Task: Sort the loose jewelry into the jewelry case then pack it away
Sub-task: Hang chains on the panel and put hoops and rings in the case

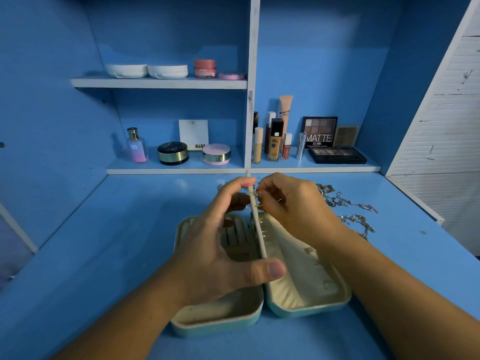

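A teal jewelry case (306, 306) with a cream lining lies open on the blue desk. Its cream middle panel (255, 216) stands upright on edge. My left hand (220, 245) grips that panel, thumb at its near end and fingers at its far end. My right hand (288, 206) pinches a small gold earring (255, 195) against the panel's right face. More small pieces sit along that face. Ring rolls show in the case's left half under my left hand. Loose silver and gold chains (348, 206) lie on the desk to the right of my right hand.
A low shelf (181, 168) at the back of the desk holds a perfume bottle (137, 145), compacts, foundation bottles and eyeshadow palettes (337, 155). A higher shelf carries white cases and a pink jar. A white slatted wall (446, 141) borders the desk at right.
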Action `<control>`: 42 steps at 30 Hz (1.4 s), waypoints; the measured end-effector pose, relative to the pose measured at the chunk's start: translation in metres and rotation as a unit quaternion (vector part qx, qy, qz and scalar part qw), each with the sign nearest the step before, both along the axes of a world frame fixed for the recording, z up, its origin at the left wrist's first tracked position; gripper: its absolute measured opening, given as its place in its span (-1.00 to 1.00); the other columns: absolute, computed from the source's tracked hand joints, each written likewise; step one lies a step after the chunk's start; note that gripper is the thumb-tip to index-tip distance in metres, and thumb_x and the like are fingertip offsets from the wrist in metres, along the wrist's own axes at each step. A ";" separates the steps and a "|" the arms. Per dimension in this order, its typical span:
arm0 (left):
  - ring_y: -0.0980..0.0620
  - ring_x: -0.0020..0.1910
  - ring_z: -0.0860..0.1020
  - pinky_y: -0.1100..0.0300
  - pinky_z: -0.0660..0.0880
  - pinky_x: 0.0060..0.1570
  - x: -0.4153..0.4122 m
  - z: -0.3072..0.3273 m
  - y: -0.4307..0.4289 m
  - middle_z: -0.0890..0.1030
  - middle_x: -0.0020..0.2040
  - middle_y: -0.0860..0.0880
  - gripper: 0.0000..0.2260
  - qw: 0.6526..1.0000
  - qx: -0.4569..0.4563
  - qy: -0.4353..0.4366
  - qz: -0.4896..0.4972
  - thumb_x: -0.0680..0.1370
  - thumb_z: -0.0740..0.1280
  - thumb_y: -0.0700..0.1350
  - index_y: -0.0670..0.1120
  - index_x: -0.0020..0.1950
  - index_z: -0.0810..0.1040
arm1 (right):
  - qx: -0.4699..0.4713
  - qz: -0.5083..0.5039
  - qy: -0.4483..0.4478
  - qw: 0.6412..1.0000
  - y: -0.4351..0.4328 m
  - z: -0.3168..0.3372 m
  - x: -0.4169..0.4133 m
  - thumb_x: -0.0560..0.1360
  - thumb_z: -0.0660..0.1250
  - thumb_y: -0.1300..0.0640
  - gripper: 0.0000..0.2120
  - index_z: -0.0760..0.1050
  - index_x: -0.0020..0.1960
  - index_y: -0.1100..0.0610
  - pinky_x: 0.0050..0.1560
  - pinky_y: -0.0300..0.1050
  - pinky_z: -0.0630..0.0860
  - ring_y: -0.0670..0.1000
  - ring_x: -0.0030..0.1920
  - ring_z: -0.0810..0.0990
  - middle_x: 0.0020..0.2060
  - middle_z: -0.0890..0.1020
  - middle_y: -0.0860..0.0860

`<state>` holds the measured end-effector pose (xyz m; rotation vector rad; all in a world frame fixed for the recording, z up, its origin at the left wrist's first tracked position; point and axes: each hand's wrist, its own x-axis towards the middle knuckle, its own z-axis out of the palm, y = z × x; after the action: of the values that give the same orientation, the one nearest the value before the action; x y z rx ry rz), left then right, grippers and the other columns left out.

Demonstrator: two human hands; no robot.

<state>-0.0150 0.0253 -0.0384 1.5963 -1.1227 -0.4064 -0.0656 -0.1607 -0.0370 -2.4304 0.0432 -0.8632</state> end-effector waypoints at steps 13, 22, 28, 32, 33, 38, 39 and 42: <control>0.02 0.25 0.54 -0.07 0.49 0.24 -0.003 0.000 -0.001 0.54 0.24 0.14 -0.03 1.000 -0.009 -0.001 0.003 0.09 0.52 0.42 0.29 0.44 0.22 | -0.060 -0.013 0.069 0.996 0.003 0.015 -0.004 0.56 0.27 0.15 -0.96 0.47 0.00 0.08 -0.21 -0.28 0.47 -0.05 -0.20 0.56 -0.20 0.59 -0.03; 0.02 0.25 0.54 -0.05 0.49 0.25 -0.002 -0.001 -0.001 0.54 0.25 0.11 -0.05 1.000 -0.017 0.000 0.002 0.11 0.53 0.40 0.29 0.43 0.23 | 0.177 0.040 0.084 0.980 0.001 0.006 -0.004 0.55 0.30 0.20 -0.88 0.48 -0.09 -0.01 -0.07 -0.16 0.62 -0.10 -0.21 0.67 -0.23 0.65 -0.01; 0.06 0.29 0.51 -0.05 0.45 0.29 -0.002 -0.001 -0.001 0.51 0.29 0.14 -0.05 1.000 -0.014 -0.003 0.007 0.09 0.52 0.42 0.32 0.42 0.23 | 0.175 0.048 0.078 0.980 0.001 0.004 -0.003 0.56 0.28 0.19 -0.88 0.48 -0.09 -0.02 -0.05 -0.09 0.62 -0.09 -0.21 0.67 -0.23 0.65 0.00; 0.07 0.31 0.49 -0.05 0.44 0.30 -0.002 -0.001 -0.001 0.49 0.32 0.14 -0.04 1.000 -0.009 -0.006 0.007 0.09 0.52 0.43 0.33 0.43 0.22 | 0.138 0.036 0.088 0.986 0.003 0.004 -0.002 0.59 0.22 0.15 -0.81 0.41 -0.12 -0.12 -0.12 -0.27 0.57 -0.20 -0.21 0.62 -0.25 0.60 -0.12; 0.06 0.31 0.49 -0.05 0.44 0.30 -0.002 -0.001 -0.001 0.49 0.32 0.14 -0.04 1.000 -0.009 -0.005 0.006 0.09 0.52 0.43 0.33 0.43 0.22 | 0.130 0.032 0.093 0.987 0.004 0.004 -0.002 0.60 0.21 0.15 -0.80 0.39 -0.12 -0.14 -0.15 -0.33 0.54 -0.23 -0.21 0.60 -0.25 0.59 -0.14; 0.04 0.34 0.47 -0.07 0.43 0.31 -0.002 -0.001 -0.002 0.48 0.34 0.12 -0.03 1.000 -0.008 -0.012 0.007 0.10 0.50 0.44 0.32 0.44 0.21 | 0.027 -0.007 0.130 0.991 0.007 0.008 -0.002 0.62 0.14 0.20 -0.87 0.32 -0.02 -0.02 -0.11 -0.23 0.48 -0.12 -0.12 0.53 -0.13 0.49 -0.09; 0.04 0.36 0.45 -0.07 0.42 0.32 -0.002 -0.001 -0.002 0.47 0.35 0.12 -0.03 1.000 -0.006 -0.014 0.008 0.10 0.50 0.44 0.32 0.44 0.20 | -0.011 -0.018 0.141 0.990 0.007 0.009 -0.001 0.61 0.14 0.25 -0.83 0.28 -0.01 -0.02 -0.12 -0.19 0.47 -0.07 -0.11 0.51 -0.12 0.44 -0.09; 0.03 0.37 0.44 -0.08 0.42 0.32 -0.002 -0.001 -0.002 0.46 0.36 0.12 -0.02 1.000 0.001 -0.023 0.009 0.10 0.49 0.46 0.33 0.44 0.19 | -0.119 -0.055 0.170 0.977 0.010 0.015 -0.001 0.59 0.13 0.31 -0.78 0.23 0.03 -0.01 -0.25 -0.15 0.36 -0.05 -0.24 0.41 -0.08 0.33 -0.09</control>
<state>-0.0169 0.0231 -0.0390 1.6234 -1.1430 -0.3596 -0.0666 -0.1509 -0.0221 -2.8015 0.2134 -0.5100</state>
